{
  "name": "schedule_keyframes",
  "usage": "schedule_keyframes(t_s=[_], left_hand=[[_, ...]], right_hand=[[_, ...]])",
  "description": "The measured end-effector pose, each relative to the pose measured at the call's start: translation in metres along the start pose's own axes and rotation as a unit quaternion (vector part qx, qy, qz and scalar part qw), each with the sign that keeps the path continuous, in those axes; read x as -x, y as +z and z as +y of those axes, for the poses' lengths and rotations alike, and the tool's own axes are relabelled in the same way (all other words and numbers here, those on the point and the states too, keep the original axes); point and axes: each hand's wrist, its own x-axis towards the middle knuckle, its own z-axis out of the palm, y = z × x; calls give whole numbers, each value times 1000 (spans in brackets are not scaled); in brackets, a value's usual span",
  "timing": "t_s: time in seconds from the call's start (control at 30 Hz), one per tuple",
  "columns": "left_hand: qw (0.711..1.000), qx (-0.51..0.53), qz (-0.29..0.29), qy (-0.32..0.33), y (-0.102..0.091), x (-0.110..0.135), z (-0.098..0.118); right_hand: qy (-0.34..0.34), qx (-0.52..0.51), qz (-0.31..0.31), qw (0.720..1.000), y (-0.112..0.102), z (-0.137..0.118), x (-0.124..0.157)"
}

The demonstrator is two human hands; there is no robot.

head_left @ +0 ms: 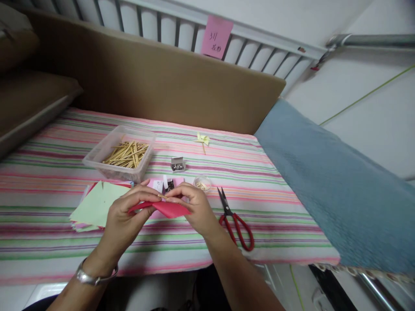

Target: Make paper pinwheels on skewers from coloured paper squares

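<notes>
Red folded paper sheet [168, 208]: lower centre of the frame, held just above the striped cloth-covered counter [275, 172], between both hands.
Left hand [125, 220]: fingers clenched on the sheet's left end, thumb on top.
Right hand [194, 209]: fingers pinched on the sheet's upper edge. A thin wooden stick [162, 197] shows at the fingertips; which hand grips it cannot be told.
Silver metal wristband [94, 276]: on the left wrist.
Stack of pale green square paper [94, 205]: flat on the counter, just left of the left hand.
Clear plastic tub [112, 172]: behind the stack, holds loose wooden sticks [128, 154].
Small open box of metal pieces [177, 164]: just above the hands.
Small round clear dish [202, 185]: near the right hand's knuckles.
Red-handled scissors [235, 222]: right of the right hand, blades parted, apart from it.
Small yellow paper pinwheel [202, 139]: farther back, centre.
Blue cloth [324, 185]: right of the frame.
Brown board [162, 82]: upright behind the counter.
Pink sticky note [216, 37]: on the white rail, top centre.
</notes>
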Motion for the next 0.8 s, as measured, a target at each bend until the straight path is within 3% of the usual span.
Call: schedule_keyframes(t_s=[0.5,0.8], left_hand=[[994,65,28,-87,3,2,-1],[993,71,28,-89,3,2,3]], right_hand=[[-22,3,20,1000,6,5,1],[-23,8,14,1000,6,3,4]])
